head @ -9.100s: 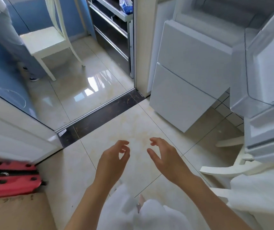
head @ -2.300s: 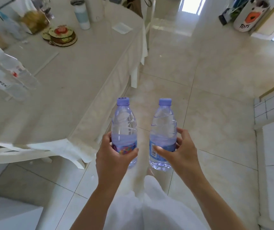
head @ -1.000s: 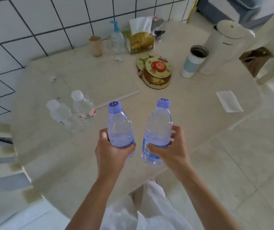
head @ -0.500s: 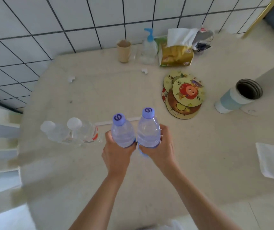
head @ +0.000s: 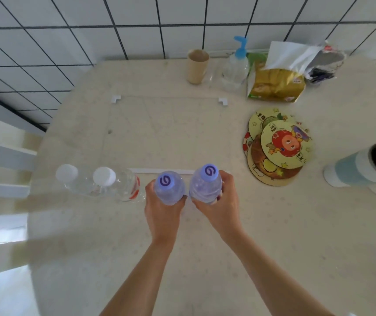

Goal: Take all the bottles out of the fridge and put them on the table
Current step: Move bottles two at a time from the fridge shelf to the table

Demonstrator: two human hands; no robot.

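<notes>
wall: white tiles, dark grout, runs along the table's far edge.
table (head: 273,224): cream top, rounded left edge; a taped rectangle is marked mid-table.
far-edge clutter: paper cup (head: 197,66), blue-topped pump bottle (head: 236,69), yellow tissue pack (head: 276,84).
right side: cartoon coasters (head: 278,147) stacked; open blue-white mug (head: 362,166) near the right edge.
already placed: two white-capped bottles (head: 105,184) stand near the left edge, just left of my hands.
my left hand (head: 162,212): curled round the left purple-capped bottle (head: 169,187), upright.
my right hand (head: 219,207): curled round the right purple-capped bottle (head: 206,184), upright, close beside the other one.
bottle position: both are low over the near-left of the table, by the tape strip. Can't tell whether the bases touch; hands hide them.
step, my read: setting this pair down next to the placed pair.
do it well: lower straight, bases flat, leave a small gap to the red-labelled bottle so I don't knock it, loosen my fingers only once each bottle stands by itself.
writing: purple swirl logo on both caps; red label on one placed bottle, unreadable; characters on the coasters, too small to read.
</notes>
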